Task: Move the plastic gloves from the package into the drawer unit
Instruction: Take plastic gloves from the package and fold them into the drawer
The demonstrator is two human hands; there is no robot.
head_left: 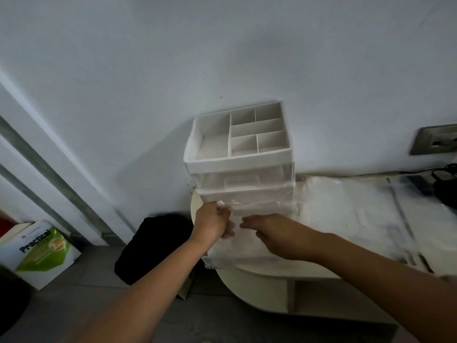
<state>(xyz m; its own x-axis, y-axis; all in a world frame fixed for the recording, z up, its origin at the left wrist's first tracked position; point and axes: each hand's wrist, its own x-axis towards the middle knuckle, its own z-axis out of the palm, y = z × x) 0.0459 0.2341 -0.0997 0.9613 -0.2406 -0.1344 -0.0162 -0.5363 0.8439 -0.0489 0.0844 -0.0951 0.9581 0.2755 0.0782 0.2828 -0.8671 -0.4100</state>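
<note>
A white drawer unit [237, 159] with a divided top tray stands on a cream table against the wall. Its clear lower drawer [222, 262] is pulled out toward me. Thin clear plastic gloves [247, 246] lie in that drawer. My left hand [212, 220] holds the gloves' far left corner, fingers curled round the plastic. Flat on top of the gloves lies my right hand [277, 233], fingers stretched to the left. The clear package [358, 209] lies flat on the table to the right of the unit.
The cream table [269, 285] has a rounded front edge and an open shelf below. A black bag [158, 246] and a green-and-white box [42, 251] sit on the floor at left. A wall socket [435, 139] and a black cable [445, 184] are at far right.
</note>
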